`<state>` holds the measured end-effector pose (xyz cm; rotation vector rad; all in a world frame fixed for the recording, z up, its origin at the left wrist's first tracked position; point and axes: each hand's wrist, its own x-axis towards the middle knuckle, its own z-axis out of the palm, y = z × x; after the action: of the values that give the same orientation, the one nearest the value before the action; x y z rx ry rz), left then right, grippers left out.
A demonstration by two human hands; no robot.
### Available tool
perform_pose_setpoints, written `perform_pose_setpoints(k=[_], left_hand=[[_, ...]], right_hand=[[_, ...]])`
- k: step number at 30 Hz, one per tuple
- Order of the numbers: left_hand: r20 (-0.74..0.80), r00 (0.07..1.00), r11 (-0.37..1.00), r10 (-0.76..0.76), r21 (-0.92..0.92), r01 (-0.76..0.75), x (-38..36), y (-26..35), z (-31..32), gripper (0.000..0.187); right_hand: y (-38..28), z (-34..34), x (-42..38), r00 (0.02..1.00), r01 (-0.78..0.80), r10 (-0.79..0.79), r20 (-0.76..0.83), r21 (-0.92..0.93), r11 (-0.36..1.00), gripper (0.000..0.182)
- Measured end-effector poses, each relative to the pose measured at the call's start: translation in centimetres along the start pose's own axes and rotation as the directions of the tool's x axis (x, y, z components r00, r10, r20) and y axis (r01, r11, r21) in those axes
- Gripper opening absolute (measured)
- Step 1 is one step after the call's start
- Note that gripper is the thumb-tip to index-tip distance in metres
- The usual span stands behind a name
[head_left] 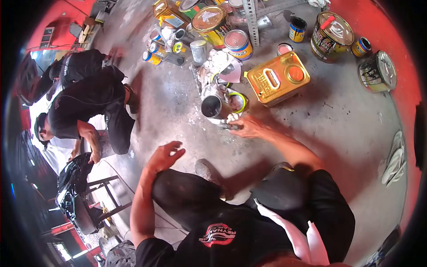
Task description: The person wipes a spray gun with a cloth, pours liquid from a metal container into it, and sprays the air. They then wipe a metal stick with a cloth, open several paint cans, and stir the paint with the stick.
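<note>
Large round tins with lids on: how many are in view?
3. One gold-lidded tin at top centre, one tin with a red handle at top right, one tin at far right. Smaller cans crowd the clutter, so others may be hidden.

Grey stained concrete floor (338, 124) all round. Red painted wall (400, 40) beyond hands, far side. Black metal stand (106, 196) left of hands, bright daylight behind it. Pale flip-flops (393, 160) on floor, well right of hands.
</note>
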<state>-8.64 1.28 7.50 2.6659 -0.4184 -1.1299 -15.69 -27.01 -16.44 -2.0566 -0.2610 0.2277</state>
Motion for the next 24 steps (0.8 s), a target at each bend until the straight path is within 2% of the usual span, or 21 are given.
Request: perform_pose_setpoints(k=[1,3,6,9,10,11,13,14,16,17,19,20,21,23,24], left_hand=[[0.004,1.0,1.0,-0.006,-0.008,0.006,-0.2,0.2,0.0,0.046],[-0.159,0.97,0.982,0.186,0.067,-0.177,0.3,0.8,-1.3,0.041],[-0.147,0.958,0.969,0.246,0.07,-0.238,3.3,-0.2,-2.4,0.031],[-0.158,0.948,0.959,0.278,0.101,-0.264,10.7,-3.6,-0.9,0.023],[-0.208,0.937,0.96,0.279,0.072,-0.27,13.4,-4.7,0.3,0.021],[-0.257,0.924,0.958,0.284,0.042,-0.283,16.2,-5.3,1.5,0.019],[-0.284,0.914,0.953,0.289,-0.003,-0.302,20.8,-5.7,2.8,0.02],[-0.319,0.894,0.941,0.314,-0.022,-0.338,22.9,-6.0,2.6,0.021],[-0.402,0.856,0.93,0.324,-0.029,-0.365,25.2,-6.0,1.0,0.023],[-0.409,0.853,0.929,0.326,-0.027,-0.368,26.4,-6.1,-0.2,0.023],[-0.604,0.766,0.885,0.222,-0.205,-0.418,28.9,-6.8,-2.7,0.023],[-0.664,0.729,0.874,0.165,-0.244,-0.421,30.7,-7.8,-3.8,0.026],[-0.664,0.726,0.866,0.177,-0.245,-0.435,32.2,-8.4,-4.9,0.026],[-0.792,0.61,0.824,0.021,-0.332,-0.46,35.1,-9.6,-6.8,0.023],[-0.844,0.536,0.783,0.017,-0.322,-0.532,36.4,-10.2,-7.7,0.022]], right_hand=[[0.8,0.9,0.9,0.997,0.016,-0.018,-0.072,-0.035,0.999,0.05],[2.5,2.4,2.3,0.989,0.063,-0.064,-0.136,-0.013,0.998,0.05],[2.7,2.6,2.4,0.999,0.002,-0.007,-0.036,-0.124,0.992,0.047],[3.1,1.9,2.1,1.0,-0.008,0.011,0.021,-0.167,0.986,0.048],[2.7,1.3,1.8,0.998,0.05,-0.053,-0.025,-0.117,0.992,0.05],[3.2,1.6,1.5,0.999,0.03,-0.034,-0.029,-0.126,0.992,0.05],[4.4,2.0,1.5,0.985,-0.173,0.172,-0.011,-0.107,0.979,0.055],[2.9,0.3,1.7,0.965,-0.254,0.256,0.051,-0.033,0.967,0.056],[2.9,0.7,1.1,0.985,-0.174,0.174,0.006,0.058,0.983,0.058],[4.4,2.3,1.2,0.993,-0.004,0.011,-0.121,0.055,0.998,0.057],[-0.3,0.0,1.6,0.984,-0.151,0.166,0.062,-0.199,0.968,0.054],[0.2,0.7,2.1,0.964,-0.211,0.241,0.113,-0.223,0.952,0.054],[0.7,1.3,2.1,0.932,-0.278,0.323,0.164,-0.249,0.928,0.054],[1.2,1.7,2.6,0.795,-0.408,0.539,0.277,-0.412,0.814,0.054],[0.5,1.8,2.7,0.784,-0.423,0.558,0.27,-0.424,0.801,0.054]])
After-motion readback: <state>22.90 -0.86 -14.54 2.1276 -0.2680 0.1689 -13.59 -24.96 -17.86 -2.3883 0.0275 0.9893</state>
